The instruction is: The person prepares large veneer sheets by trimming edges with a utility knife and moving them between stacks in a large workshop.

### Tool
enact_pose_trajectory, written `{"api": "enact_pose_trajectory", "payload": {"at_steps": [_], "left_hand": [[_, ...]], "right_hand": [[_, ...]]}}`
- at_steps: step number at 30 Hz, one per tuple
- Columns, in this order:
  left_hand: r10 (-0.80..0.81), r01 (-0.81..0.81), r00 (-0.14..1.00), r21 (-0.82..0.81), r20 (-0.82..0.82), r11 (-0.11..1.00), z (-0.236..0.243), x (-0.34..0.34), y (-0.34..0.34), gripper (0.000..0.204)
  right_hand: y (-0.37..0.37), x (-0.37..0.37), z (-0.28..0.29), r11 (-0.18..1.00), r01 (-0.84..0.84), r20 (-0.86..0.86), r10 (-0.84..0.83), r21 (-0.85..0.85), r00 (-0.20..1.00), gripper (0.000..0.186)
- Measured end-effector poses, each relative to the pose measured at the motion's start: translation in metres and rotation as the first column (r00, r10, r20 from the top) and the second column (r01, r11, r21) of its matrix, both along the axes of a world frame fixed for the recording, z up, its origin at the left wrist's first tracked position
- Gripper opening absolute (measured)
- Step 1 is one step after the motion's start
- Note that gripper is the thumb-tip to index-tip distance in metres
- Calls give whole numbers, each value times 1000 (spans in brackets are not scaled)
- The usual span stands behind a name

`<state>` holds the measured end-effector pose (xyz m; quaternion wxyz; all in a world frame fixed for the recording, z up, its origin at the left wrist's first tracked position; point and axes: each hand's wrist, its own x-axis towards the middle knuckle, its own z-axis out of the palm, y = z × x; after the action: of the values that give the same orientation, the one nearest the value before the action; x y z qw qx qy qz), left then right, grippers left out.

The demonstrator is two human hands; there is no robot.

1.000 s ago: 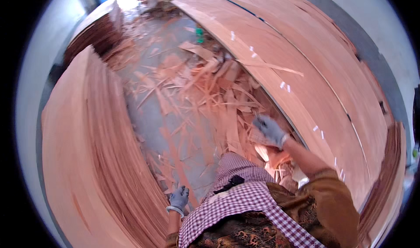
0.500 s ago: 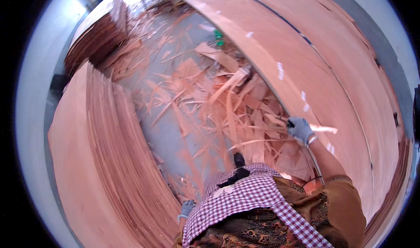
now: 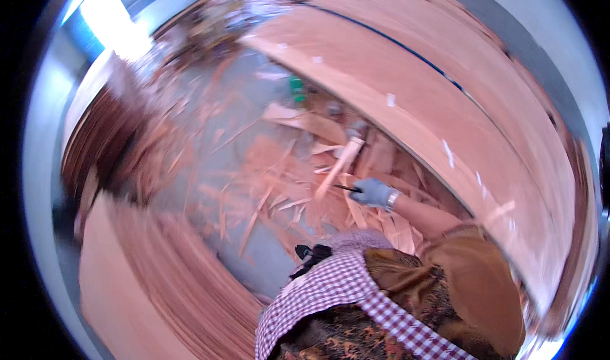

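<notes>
My right hand [image 3: 373,193], in a light grey glove, is closed around a slim black tool [image 3: 346,188]. The tool's dark end points left out of the fist, and its exact kind is too small and blurred to tell. The hand hangs over wood veneer scraps [image 3: 279,198] strewn on the floor, just left of the near edge of a long table topped with a large veneer sheet [image 3: 406,61]. My left hand does not show.
A tall stack of veneer sheets [image 3: 159,277] stands at the lower left, with another stack [image 3: 105,131] beyond it. A dark strip [image 3: 394,42] runs along the sheet on the right. Green bottles [image 3: 297,88] stand by the table's edge.
My right hand has moved left, off the sheet's edge and over the scraps, with the black tool in it. My left hand has gone out of sight. The view has turned rightward.
</notes>
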<state>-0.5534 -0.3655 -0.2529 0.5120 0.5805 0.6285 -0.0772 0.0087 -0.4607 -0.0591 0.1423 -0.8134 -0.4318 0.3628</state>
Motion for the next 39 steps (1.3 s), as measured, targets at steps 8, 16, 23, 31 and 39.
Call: {"api": "enact_pose_trajectory", "payload": {"at_steps": [8,16,23,31,39], "left_hand": [[-318,318,945,14,72,948,17,113,289,29],[-339,351,825,61,453,935,-7,129,542,32],[-288,301,945,-69,153,951,86,237,562,35],[-452,464,881,64,-142,884,57,275,774,31],[-579,628,761,108,-293,771,38,352,1013,31]], "right_hand": [[122,0,-49,900,176,95,-232,399,968,29],[256,17,-91,884,384,-164,-351,265,922,35],[372,91,-37,856,486,-372,-399,178,838,20],[512,279,-3,384,843,-400,-754,376,522,17],[556,307,-18,353,904,413,-880,241,233,43]]}}
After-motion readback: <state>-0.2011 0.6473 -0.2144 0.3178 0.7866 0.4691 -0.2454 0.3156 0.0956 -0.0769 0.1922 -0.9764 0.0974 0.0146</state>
